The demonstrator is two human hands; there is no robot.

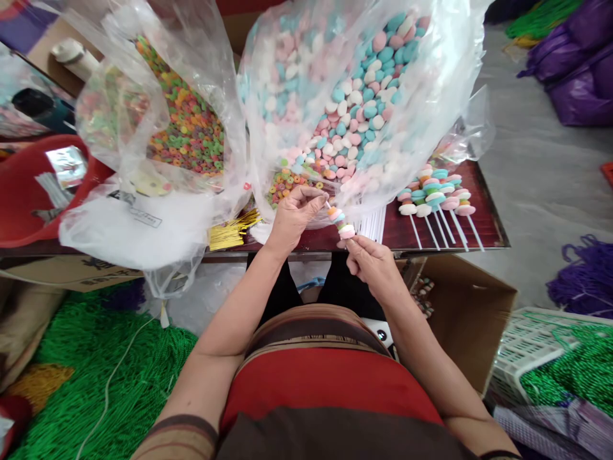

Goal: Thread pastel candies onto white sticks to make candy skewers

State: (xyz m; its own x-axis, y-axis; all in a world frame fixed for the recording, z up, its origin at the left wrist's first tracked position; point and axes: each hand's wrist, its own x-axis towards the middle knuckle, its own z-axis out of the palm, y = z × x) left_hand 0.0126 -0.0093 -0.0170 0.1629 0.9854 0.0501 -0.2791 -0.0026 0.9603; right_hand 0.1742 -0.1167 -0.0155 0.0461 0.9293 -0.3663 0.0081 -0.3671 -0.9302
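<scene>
"So, what is between the two hands?"

"A short skewer of sweets, slanting from the left hand down to the right hand. It carries pink, white, blue, orange and green pieces, above the near edge of the tabletop."

"How does each hand hold it?"

"The left one pinches the upper end with thumb and forefinger, where a bit of white stick shows. The right one grips the lower end by a pink piece; I cannot tell whether its fingertips press the stick or the sweet."

"And close by?"

"Just beyond the left hand is a pile of ring sweets. Ahead of the right hand lie loose white sticks, and past them rises a big clear bag of pink, white and blue sweets. Yellow ties lie to the left of the left hand."

"Farther out?"

"To the right of the right hand, loaded skewers lie bunched, stems toward the wearer. Well left of the left hand stand a second bag, full of ring sweets, and a red basin. Below the right hand, off to its right, is an open cardboard box."
</scene>
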